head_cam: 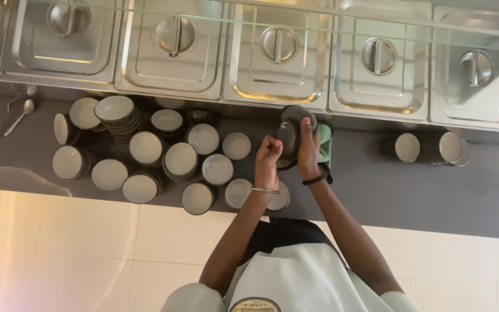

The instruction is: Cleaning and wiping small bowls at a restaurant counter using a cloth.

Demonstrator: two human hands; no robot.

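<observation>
I hold a dark round bowl (289, 132) tilted on its edge above the dark grey counter (376, 190). My left hand (268, 155), with a thin bracelet on the wrist, is closed on the bowl's left rim. Against the bowl's right side, my right hand (308, 149), with a black band on the wrist, presses a green cloth (325, 144) that sticks out behind the fingers. Just left of and below my hands, many dark bowls with pale insides (180, 159) stand in rows and low stacks.
Along the counter's far side runs a row of steel food pans with knobbed lids (278, 55). A few more bowls (428, 147) lie on their sides at the right. Two spoons (21, 112) rest at the far left. Pale floor tiles (88, 248) lie below.
</observation>
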